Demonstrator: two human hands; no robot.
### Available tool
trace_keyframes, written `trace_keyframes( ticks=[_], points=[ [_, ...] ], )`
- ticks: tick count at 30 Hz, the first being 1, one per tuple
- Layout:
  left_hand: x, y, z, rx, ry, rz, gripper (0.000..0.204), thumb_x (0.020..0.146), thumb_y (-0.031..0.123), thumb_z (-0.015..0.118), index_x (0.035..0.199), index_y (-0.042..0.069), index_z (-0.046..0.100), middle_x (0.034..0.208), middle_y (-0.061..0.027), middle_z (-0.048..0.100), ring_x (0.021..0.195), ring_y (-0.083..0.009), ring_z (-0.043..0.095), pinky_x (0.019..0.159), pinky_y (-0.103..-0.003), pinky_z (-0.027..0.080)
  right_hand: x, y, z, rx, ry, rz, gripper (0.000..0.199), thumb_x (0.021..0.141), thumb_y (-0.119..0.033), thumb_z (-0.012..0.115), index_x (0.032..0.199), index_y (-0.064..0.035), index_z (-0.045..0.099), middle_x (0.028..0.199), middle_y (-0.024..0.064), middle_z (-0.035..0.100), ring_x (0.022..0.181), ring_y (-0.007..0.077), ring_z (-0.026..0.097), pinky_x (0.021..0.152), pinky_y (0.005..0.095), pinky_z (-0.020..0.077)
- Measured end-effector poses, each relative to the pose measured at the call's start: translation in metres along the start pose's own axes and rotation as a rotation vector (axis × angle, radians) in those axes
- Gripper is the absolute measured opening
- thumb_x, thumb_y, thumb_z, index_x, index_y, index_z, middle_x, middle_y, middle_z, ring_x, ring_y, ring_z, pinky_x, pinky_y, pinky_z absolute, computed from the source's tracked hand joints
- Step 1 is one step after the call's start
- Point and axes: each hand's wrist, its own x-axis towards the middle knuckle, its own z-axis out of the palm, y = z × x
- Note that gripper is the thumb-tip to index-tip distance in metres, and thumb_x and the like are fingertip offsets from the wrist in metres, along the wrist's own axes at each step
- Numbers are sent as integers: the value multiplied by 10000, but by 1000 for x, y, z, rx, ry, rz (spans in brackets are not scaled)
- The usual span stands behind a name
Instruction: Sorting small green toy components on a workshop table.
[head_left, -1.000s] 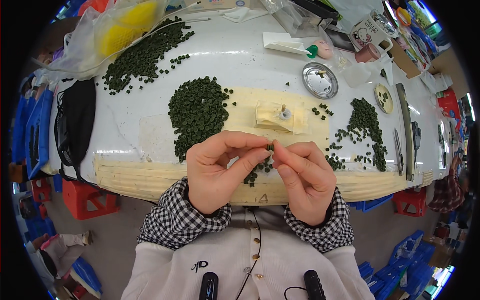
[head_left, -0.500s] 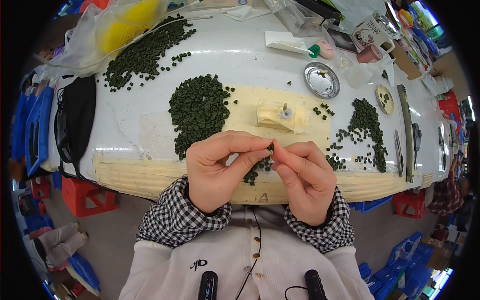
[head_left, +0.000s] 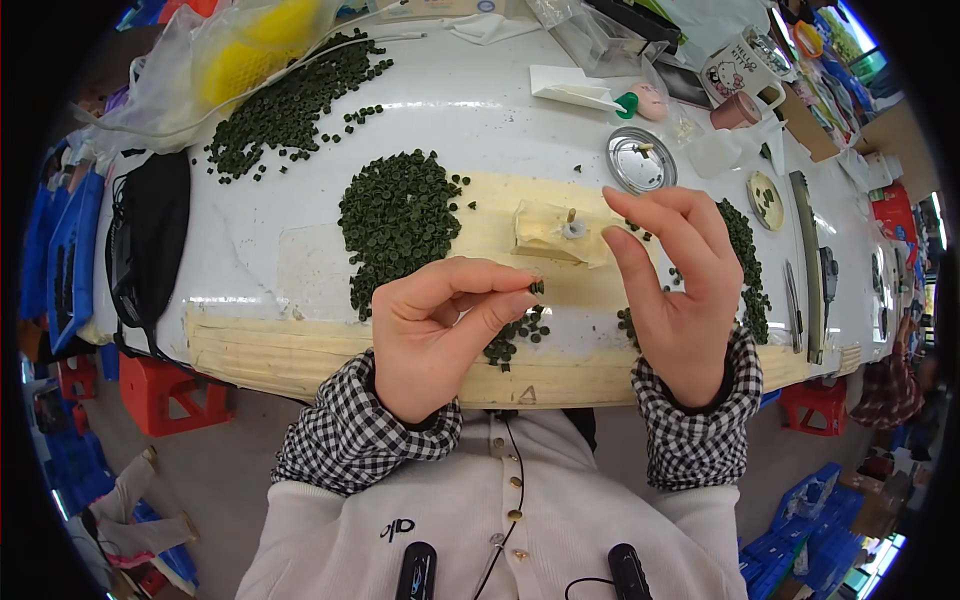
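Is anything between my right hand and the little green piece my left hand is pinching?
Nothing visible. The right hand is open, apart from the green piece pinched in the left hand; only bare table shows in the gap.

Small green piece (head_left: 537,288) — pinched, fingertips.

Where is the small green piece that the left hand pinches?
In the head view, the green piece sits at the left hand's fingertips, just below the cream block.
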Motion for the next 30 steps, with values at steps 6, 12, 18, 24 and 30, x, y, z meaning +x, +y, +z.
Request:
trace_keyframes(
  ticks=[6,12,18,24,30],
  points=[
    [0,0,0,12,-5,10,151,869,-91,611,1009,-52,654,975,-146,688,868,-154,658,791,-258,542,15,11,18,-43,-44,-83,98,770,-69,724,805,-32,640,796,73,563,783,265,531,681,356,443],
    [0,-2,-2,16,3,20,160,862,-84,628,1013,-46,664,981,-128,689,878,-143,650,790,-252,528,15,-3,0,12,164,-93,130,748,-28,754,839,-30,662,816,75,601,745,217,575,655,313,463],
    [0,-2,-1,32,-10,-3,180,847,-69,660,1022,-33,680,979,-102,693,888,-125,644,791,-241,507,3,-14,3,577,32,7,104,856,-11,673,926,38,614,850,91,617,765,180,617,672,265,503],
    [-1,-3,0,8,-7,-21,175,839,-77,664,1008,-36,679,960,-101,690,892,-126,642,794,-245,505,-2,-13,16,667,-32,45,83,895,-15,629,916,46,575,843,100,610,729,178,646,666,260,548],
    [-1,-2,0,12,-8,-8,175,837,-85,661,1007,-43,675,962,-103,688,894,-130,642,794,-246,509,-3,-13,15,640,-50,26,83,893,-16,633,913,38,573,844,101,611,714,182,644,656,260,539]
  ],
)
